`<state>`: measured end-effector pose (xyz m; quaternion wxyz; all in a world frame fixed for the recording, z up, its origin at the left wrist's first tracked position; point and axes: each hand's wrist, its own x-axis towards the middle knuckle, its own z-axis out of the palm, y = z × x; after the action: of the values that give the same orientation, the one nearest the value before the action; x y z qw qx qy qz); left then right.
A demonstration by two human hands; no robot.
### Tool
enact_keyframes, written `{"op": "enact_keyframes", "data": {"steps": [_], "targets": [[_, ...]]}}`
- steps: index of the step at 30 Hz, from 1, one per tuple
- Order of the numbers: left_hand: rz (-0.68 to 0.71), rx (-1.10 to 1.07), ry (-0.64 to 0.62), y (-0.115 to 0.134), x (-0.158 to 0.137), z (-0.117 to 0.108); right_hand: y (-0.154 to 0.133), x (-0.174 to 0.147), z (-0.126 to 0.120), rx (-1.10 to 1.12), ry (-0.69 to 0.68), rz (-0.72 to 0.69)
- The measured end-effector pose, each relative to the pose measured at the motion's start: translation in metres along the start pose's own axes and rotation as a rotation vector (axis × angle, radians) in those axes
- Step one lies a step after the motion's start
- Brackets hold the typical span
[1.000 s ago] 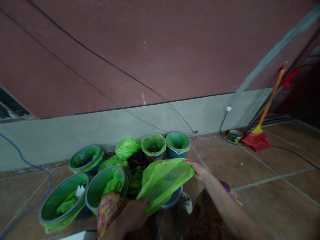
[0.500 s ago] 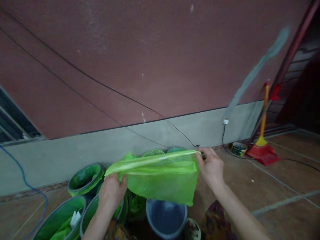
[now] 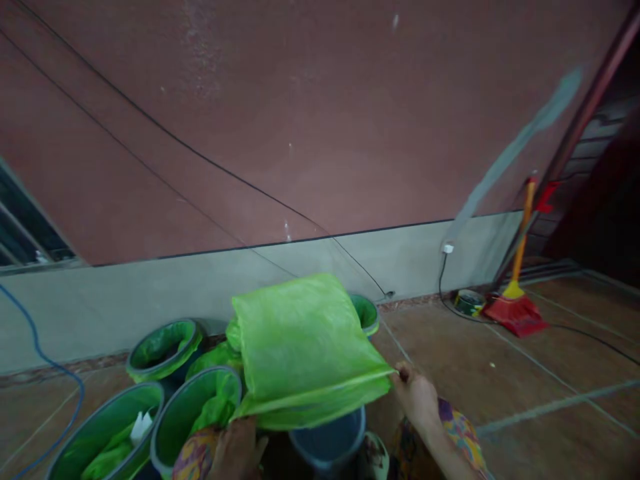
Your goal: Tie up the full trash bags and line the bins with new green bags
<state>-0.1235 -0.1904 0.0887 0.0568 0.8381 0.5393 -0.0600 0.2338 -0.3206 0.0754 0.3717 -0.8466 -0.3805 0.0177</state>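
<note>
A bright green plastic bag (image 3: 305, 340) is spread out between my two hands, billowing up and away from me. My left hand (image 3: 235, 447) grips its near left corner, low in the view. At the near right corner, my right hand (image 3: 416, 393) pinches the edge between thumb and fingers. Beneath the bag stands a grey bucket (image 3: 330, 437), partly covered by it, with no liner showing at its rim. Left of my left hand is a bin (image 3: 163, 433) lined with green plastic.
More green-lined bins stand at left, one (image 3: 133, 357) by the wall and one (image 3: 65, 453) with white paper inside. Another bin (image 3: 369, 313) sits behind the bag. A red broom (image 3: 517, 313), a round tin (image 3: 470, 303) and a black cable (image 3: 443, 280) are at right; a blue hose (image 3: 37, 343) at left.
The bag has swung up and away from me, opening into a broad sheet. Both hands have moved lower, still holding its edge. The bucket's rim is partly covered by the bag.
</note>
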Motion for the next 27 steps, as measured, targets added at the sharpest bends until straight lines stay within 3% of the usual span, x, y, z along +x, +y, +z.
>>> {"op": "enact_keyframes", "data": {"steps": [3,6,13,17,20,24,27], "targets": [[0.065,-0.012,0.116,0.009,0.0,-0.021,-0.019,0.016,-0.016,0.166,0.137,0.0],[0.072,-0.055,0.174,0.02,0.0,-0.036,-0.042,0.03,-0.028,0.361,0.188,-0.014],[0.219,-0.382,-0.002,0.041,-0.033,-0.002,-0.049,0.013,-0.003,0.613,0.071,0.057],[0.24,-0.56,0.23,0.066,-0.031,-0.02,-0.051,0.01,0.006,0.651,0.082,0.059],[0.241,-0.507,0.325,0.085,-0.017,-0.031,-0.06,0.011,0.004,0.656,0.079,0.014],[0.262,-0.339,0.184,0.103,-0.003,-0.022,-0.079,0.01,-0.011,0.617,0.108,-0.073],[0.236,-0.246,0.107,0.101,0.003,-0.017,-0.086,0.012,-0.023,0.575,0.141,-0.121]]}}
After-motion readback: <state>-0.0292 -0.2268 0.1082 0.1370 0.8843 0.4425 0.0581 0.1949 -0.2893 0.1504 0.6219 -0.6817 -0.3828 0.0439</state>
